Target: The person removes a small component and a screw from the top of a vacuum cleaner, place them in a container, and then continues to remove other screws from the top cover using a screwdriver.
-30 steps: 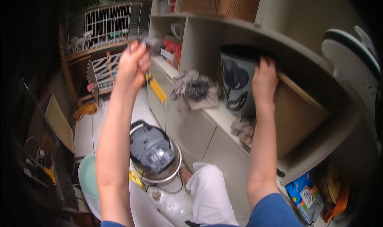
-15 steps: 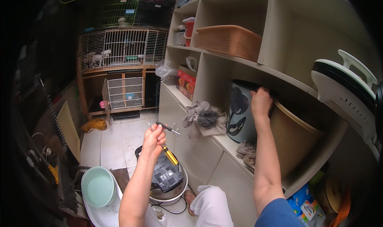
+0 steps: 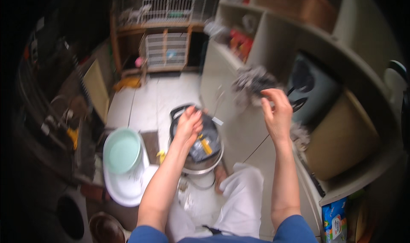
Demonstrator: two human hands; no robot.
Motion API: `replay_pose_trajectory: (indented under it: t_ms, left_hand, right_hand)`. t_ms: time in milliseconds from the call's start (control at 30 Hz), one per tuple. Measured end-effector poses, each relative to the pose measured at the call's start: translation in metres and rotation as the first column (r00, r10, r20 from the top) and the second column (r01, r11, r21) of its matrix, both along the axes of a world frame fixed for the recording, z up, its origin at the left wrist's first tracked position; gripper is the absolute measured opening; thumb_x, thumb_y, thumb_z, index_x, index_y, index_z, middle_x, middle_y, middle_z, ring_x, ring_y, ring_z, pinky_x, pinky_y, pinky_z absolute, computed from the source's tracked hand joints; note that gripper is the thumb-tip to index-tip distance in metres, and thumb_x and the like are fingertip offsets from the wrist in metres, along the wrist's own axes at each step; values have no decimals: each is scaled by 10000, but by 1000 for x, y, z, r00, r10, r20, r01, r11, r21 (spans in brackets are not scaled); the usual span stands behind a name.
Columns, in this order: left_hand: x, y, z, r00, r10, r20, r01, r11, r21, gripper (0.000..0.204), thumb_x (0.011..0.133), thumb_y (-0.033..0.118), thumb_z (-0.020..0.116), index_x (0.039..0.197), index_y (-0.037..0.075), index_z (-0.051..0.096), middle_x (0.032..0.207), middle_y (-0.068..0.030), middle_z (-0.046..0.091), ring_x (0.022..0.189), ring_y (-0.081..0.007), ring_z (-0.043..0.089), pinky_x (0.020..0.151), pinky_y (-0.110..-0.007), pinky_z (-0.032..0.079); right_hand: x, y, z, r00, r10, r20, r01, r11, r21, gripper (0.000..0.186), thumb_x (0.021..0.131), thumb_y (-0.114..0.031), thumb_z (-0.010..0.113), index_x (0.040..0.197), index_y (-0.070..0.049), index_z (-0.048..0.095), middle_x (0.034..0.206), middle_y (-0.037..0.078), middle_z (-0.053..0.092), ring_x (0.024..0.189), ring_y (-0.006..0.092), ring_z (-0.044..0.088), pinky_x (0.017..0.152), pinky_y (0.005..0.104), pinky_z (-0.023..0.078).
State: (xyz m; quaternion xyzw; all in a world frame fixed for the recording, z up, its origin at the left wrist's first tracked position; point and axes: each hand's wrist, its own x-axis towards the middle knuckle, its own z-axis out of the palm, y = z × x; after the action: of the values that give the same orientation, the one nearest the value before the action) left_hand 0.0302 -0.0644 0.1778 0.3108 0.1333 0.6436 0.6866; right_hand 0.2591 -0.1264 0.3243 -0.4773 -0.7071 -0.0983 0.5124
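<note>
My left hand is closed on a screwdriver with a yellow handle, blurred, above a dark appliance in a round metal basin. Whether it still holds the thin dark tool seen earlier is unclear. My right hand is raised with fingers curved and apart, nothing visible in them, in front of a grey rag bundle on the cabinet ledge. Just beyond stands a grey-blue bin with dark leaf shapes, beside a tan board or container.
At left, a mint basin sits in a white tub. Wire cages stand at the back, small white animals in the upper one. Cabinets line the right. A cream board leans at left; an orange cloth lies on the floor.
My right hand has let go of the bin's rim and moved left, out from the shelf. My left hand came down over the appliance with the screwdriver, then slightly up. The view has shifted.
</note>
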Motion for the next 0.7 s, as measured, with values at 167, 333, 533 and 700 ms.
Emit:
replay_pose_trajectory:
  t_ms: [167, 333, 533, 700]
  left_hand:
    - [-20, -22, -32, 983, 91, -157, -93, 996, -2, 255, 874, 29, 620, 1101, 86, 518, 958, -98, 686, 527, -5, 416, 423, -162, 260]
    - [-21, -58, -83, 886, 90, -454, -181, 970, -162, 227, 829, 48, 695, 1018, 58, 569, 818, 9, 641, 625, -19, 522, 485, -154, 312]
    - [-21, -53, -122, 825, 125, -551, -215, 971, -102, 214, 836, 67, 691, 1031, 71, 601, 880, 19, 633, 676, -20, 541, 513, -168, 353]
    - [-57, -23, -128, 764, 168, -623, -454, 825, -336, 143, 892, 178, 649, 987, 91, 587, 825, 56, 564, 540, -23, 404, 447, -179, 308]
  right_hand:
    - [-54, 24, -106, 894, 374, -246, -445, 801, -400, 218, 788, -130, 693, 979, -25, 679, 880, 85, 662, 723, 171, 625, 589, 280, 480]
    - [-89, 24, -166, 840, 480, -253, -522, 587, -619, 407, 744, -103, 726, 1128, -13, 625, 802, 122, 663, 600, 187, 591, 583, 321, 482]
    - [-91, 47, -197, 830, 548, -106, -418, 484, -769, 448, 753, -4, 681, 1190, -20, 583, 694, 84, 617, 617, 126, 591, 597, 294, 501]
    - [-57, 98, -213, 825, 285, -489, -564, 336, -755, 177, 837, -11, 611, 1011, 22, 590, 722, 72, 642, 637, 121, 636, 575, 238, 517]
